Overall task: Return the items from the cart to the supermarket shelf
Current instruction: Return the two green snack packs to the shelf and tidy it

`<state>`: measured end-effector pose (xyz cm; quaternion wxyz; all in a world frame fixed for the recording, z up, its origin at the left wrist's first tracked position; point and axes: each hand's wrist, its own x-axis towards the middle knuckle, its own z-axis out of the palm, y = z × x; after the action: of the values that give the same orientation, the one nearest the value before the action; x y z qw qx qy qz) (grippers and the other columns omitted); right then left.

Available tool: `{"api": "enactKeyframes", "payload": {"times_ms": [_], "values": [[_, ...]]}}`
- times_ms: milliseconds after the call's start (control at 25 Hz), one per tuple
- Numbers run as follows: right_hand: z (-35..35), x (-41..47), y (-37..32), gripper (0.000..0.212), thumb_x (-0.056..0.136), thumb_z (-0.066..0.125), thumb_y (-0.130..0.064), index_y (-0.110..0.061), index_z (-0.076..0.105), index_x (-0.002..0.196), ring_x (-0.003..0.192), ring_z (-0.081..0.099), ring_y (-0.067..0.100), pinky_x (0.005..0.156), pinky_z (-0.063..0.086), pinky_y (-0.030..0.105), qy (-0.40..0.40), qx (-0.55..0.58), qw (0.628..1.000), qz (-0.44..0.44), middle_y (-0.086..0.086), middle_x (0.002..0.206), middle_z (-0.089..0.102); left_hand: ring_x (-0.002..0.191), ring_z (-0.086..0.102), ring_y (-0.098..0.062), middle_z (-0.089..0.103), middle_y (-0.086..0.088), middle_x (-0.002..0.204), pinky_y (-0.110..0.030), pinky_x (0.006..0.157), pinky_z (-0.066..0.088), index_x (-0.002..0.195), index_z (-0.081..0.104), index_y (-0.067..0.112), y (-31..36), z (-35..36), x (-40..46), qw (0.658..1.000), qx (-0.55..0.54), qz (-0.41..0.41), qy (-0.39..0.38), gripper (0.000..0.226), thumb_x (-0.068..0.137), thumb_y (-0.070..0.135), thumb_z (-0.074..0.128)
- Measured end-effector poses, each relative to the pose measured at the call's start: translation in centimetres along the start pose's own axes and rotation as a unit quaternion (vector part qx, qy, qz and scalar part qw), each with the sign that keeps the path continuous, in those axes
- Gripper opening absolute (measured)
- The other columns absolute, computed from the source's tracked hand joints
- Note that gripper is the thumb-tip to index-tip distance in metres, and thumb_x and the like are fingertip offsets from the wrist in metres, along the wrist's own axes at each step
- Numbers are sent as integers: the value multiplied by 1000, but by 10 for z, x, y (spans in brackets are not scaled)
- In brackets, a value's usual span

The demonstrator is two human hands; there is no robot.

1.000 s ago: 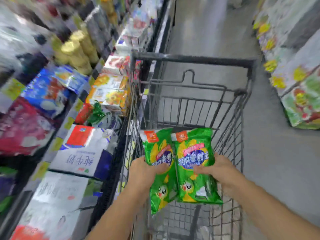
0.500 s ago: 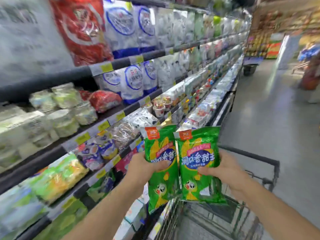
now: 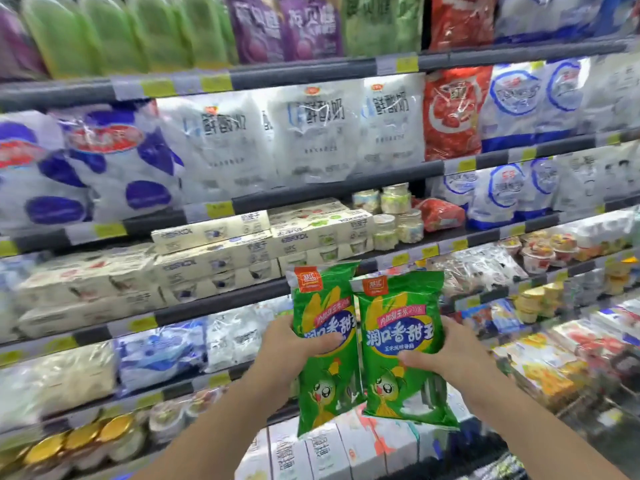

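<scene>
I hold two green corn-sausage packs upright, side by side, in front of the chilled shelves. My left hand (image 3: 291, 351) grips the left green pack (image 3: 323, 382) by its left edge, thumb across the front. My right hand (image 3: 446, 358) grips the right green pack (image 3: 398, 306) by its right edge. The right pack overlaps the left one slightly. Both packs hang in the air, level with the lower shelves, touching no shelf. The cart is out of view.
The shelf unit (image 3: 311, 72) fills the view: big white milk bags (image 3: 322, 129) above, cream cartons (image 3: 214, 258) and small jars (image 3: 398, 216) at mid height, white cartons (image 3: 322, 448) below the packs, yoghurt cups (image 3: 540, 251) to the right.
The view has swung from the cart and aisle to face the shelves head-on. Both hands have kept their grip and carried the two packs up in front of the shelves.
</scene>
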<state>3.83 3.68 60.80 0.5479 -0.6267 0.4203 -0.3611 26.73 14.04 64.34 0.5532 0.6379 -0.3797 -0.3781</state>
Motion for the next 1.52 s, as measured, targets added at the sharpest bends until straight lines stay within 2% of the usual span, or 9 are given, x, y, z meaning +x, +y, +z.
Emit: {"api": "enactKeyframes", "payload": {"times_ms": [160,280,360,560,720,920,1120,1360,1520], "values": [[127,8,-25,55,56,94,-12,-16,64,102,83,75,21,77,61,42,-100,-22,995,-9,2,87,78,76,77,-23,79,-6,87,-26,55,58,100,72,9,-14,-123,-51,995,-8,-9,104,35,68,11,87],[248,-6,-51,47,59,93,-12,-19,63,95,77,71,13,65,53,26,-171,-26,985,-17,-4,83,76,80,77,-25,79,-5,89,-37,70,61,102,72,10,-32,-235,-95,981,4,-21,191,45,62,18,92],[334,-18,-63,53,57,94,-13,-18,64,99,80,73,16,68,54,29,-217,-31,975,-23,-2,85,77,80,77,-23,79,-4,87,-41,77,61,99,73,10,-47,-316,-126,968,4,-27,250,44,61,17,93],[523,-56,-84,49,59,91,-5,-12,67,102,77,76,18,72,58,34,-298,-20,954,-28,0,84,80,75,76,-19,79,-4,83,-26,59,59,88,75,15,-64,-486,-193,945,15,-34,326,26,67,11,89],[640,-76,-100,56,51,96,-19,-16,69,100,84,76,25,85,57,48,-355,-43,933,-37,1,87,80,82,76,-21,79,-6,92,-31,65,61,102,74,12,-76,-592,-220,933,-9,-51,357,34,70,12,87],[727,-69,-116,46,60,92,-6,-16,68,98,74,76,19,71,61,40,-372,-39,926,-54,-3,80,79,94,70,-17,74,1,108,-37,81,58,118,61,19,-89,-679,-198,918,-14,-56,392,63,64,32,91],[769,-33,-129,47,62,89,0,-14,66,101,75,76,14,66,55,27,-400,-15,914,-58,-2,84,80,85,72,-22,75,-7,98,-45,79,60,105,64,10,-78,-749,-148,912,-60,-44,403,36,75,15,84],[800,7,-143,54,58,92,-2,-14,67,104,84,76,20,83,59,41,-411,-13,910,-52,0,90,79,137,40,-34,37,-10,153,-52,110,36,153,25,11,-59,-820,-66,909,-44,-60,411,107,69,35,87],[815,18,-147,54,59,92,-1,-14,67,106,86,76,18,83,59,39,-418,-28,907,-37,1,91,79,141,34,-33,30,-12,158,-58,114,29,154,21,13,-53,-852,-20,916,-52,-63,393,110,68,35,87]]}}
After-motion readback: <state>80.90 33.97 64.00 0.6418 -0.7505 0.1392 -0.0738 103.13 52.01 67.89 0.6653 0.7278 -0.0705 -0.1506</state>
